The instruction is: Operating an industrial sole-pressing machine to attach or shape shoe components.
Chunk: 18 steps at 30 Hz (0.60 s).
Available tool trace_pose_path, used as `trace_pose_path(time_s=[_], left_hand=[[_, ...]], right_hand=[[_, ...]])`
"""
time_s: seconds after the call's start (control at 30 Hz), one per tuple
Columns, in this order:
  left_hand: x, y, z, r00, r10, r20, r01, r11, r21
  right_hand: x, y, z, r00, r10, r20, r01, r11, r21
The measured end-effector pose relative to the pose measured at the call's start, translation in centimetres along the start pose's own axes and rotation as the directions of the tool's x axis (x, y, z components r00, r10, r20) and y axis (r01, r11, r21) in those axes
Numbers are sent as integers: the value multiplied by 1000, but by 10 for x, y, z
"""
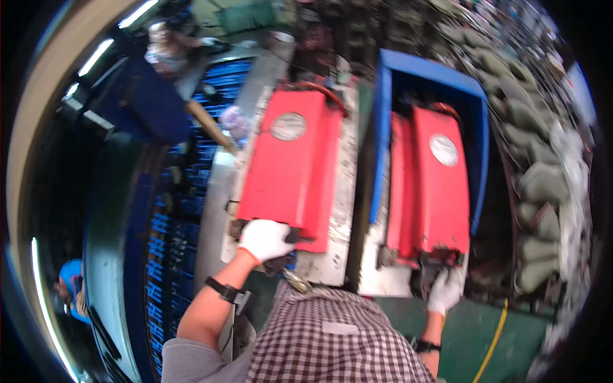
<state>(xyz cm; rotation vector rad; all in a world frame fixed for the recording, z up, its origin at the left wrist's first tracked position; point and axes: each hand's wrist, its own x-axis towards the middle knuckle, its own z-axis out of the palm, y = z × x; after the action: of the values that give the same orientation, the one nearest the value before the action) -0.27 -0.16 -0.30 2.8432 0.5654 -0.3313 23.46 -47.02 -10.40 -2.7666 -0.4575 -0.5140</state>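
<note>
Since the left red machine cover (281,166) and right red machine cover (440,191) stand side by side, we judge that each suits one hand. We see the white-gloved left hand (265,239) curled against the left cover's near edge, and the gloved right hand (445,292) beside the dark front fitting (440,257) below the right cover; we cannot tell whether either grasps anything. A blue hood (434,69) surrounds the right cover's far end and sides, perhaps for shielding.
</note>
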Motion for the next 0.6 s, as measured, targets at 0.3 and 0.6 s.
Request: trace_pose_path(time_s=[0.3, 0.6], left_hand=[[15, -3, -1, 999, -49, -1, 49, 998, -26], [11, 9, -8, 998, -60, 23, 62, 990, -125]], right_hand=[[18, -31, -6, 988, 148, 51, -151, 988, 44], [7, -28, -16, 992, 111, 55, -117, 986, 114]])
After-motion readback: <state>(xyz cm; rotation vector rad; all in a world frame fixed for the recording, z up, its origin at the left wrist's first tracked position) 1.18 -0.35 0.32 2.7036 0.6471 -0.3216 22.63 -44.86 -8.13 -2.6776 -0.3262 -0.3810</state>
